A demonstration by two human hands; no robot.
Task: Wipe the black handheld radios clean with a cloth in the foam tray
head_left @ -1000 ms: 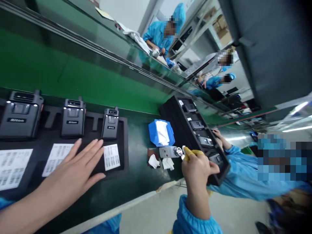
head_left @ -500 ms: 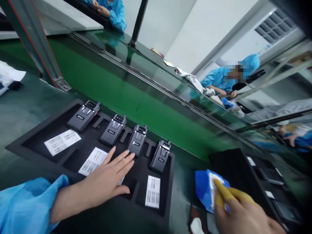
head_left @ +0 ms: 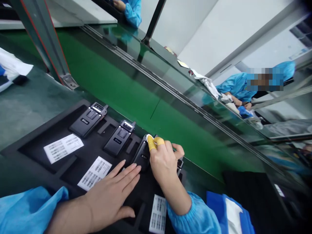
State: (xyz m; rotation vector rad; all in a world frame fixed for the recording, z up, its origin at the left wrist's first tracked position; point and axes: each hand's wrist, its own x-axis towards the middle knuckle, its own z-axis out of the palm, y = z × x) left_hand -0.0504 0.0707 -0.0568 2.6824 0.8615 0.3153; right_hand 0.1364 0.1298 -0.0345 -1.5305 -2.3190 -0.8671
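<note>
Several black two-way radios lie in a row in a black foam tray [head_left: 31, 138], marked "Riton". My left hand [head_left: 109, 198] lies flat and open over the tray, its fingertips at the bottom end of the third radio [head_left: 140, 160]. With yellow finger cots on its fingertips, my right hand [head_left: 164, 159] presses a small white wipe [head_left: 147, 137] against the top of that same radio. The fourth radio [head_left: 179, 165] is mostly hidden behind my right hand. To the left are the first radio [head_left: 85, 122] and the second radio [head_left: 117, 139]. White barcode label sheets [head_left: 63, 148] sit below the radios.
A blue packet with white wipes [head_left: 234, 214] lies at the lower right, near dark foam [head_left: 253, 191]. A green panel [head_left: 146, 100] with a glass partition rises behind the tray. A metal post [head_left: 52, 48] stands at left. Co-workers in blue sit beyond the partition.
My right hand has moved left from the blue packet to the third radio, now with a white wipe. My left hand stays flat on the tray. The view has shifted slightly.
</note>
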